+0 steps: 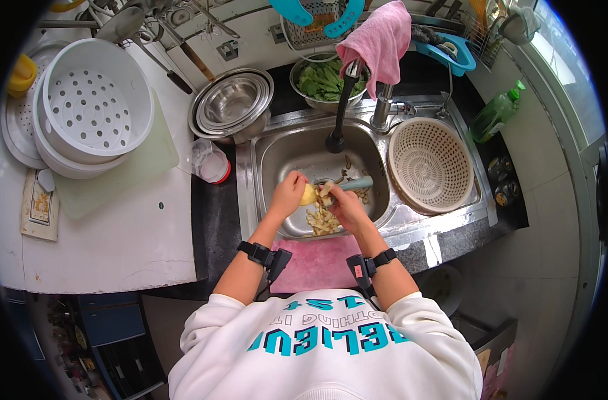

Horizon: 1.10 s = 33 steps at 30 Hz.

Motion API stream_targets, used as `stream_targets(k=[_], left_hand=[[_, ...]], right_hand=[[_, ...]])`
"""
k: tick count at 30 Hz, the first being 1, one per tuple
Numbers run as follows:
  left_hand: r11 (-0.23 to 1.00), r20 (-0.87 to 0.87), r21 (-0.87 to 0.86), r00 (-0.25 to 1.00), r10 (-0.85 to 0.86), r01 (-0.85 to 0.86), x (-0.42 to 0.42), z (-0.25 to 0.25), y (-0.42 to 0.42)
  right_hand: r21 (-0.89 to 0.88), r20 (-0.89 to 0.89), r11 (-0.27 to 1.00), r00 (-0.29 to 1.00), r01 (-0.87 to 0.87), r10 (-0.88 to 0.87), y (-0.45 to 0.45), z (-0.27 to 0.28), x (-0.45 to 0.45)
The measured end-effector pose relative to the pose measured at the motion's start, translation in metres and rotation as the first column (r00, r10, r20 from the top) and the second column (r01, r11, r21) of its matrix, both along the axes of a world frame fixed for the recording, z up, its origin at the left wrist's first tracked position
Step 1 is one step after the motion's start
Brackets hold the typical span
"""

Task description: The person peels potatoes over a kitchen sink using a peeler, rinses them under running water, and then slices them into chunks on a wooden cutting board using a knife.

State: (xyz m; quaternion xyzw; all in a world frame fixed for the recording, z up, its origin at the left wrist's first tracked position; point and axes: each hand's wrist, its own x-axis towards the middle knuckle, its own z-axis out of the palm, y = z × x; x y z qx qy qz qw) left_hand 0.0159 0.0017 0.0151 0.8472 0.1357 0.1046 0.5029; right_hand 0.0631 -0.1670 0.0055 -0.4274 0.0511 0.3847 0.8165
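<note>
Over the stainless steel sink basin (pixel 284 155), my left hand (pixel 288 194) holds a peeled yellow potato or similar vegetable (pixel 309 195). Close to its right side, my right hand (pixel 348 206) has its fingers closed on a peeler with a pale blue-green handle (pixel 356 183); a bit of peel (pixel 327 188) shows at the fingertips. The peeler's blade is mostly hidden. Beneath my hands, a heap of yellowish peelings (pixel 323 221) lies on the basin floor, and browner scraps (pixel 349 162) lie farther back.
A beige plastic colander (pixel 430 165) sits right of the basin. The black faucet spout (pixel 335 142) hangs over the basin's back. Nested metal bowls (pixel 234 102), a clear jar with a red rim (pixel 211 162) and a bowl of leafy greens (pixel 321 82) surround it. A pink cloth (pixel 314 265) covers the front edge.
</note>
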Motion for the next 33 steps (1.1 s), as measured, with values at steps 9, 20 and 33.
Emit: stream_targets(k=[9,20,33], left_hand=[[0.769,-0.098,-0.639,0.992,-0.079,-0.001,-0.007,0.020,0.001],[0.973,0.047,-0.221,0.996,0.078,-0.066,-0.001,-0.027,0.008],[0.477,-0.283,-0.858,0.951,-0.128,-0.191,-0.010,0.019,-0.003]], right_hand=[[0.058,0.010,0.998,1.000,0.010,-0.010,-0.003,0.012,0.007],[-0.247,0.352,0.966,0.921,-0.082,0.168,0.003,0.017,0.001],[-0.182,0.306,0.966,0.923,-0.183,0.233,-0.002,0.016,0.003]])
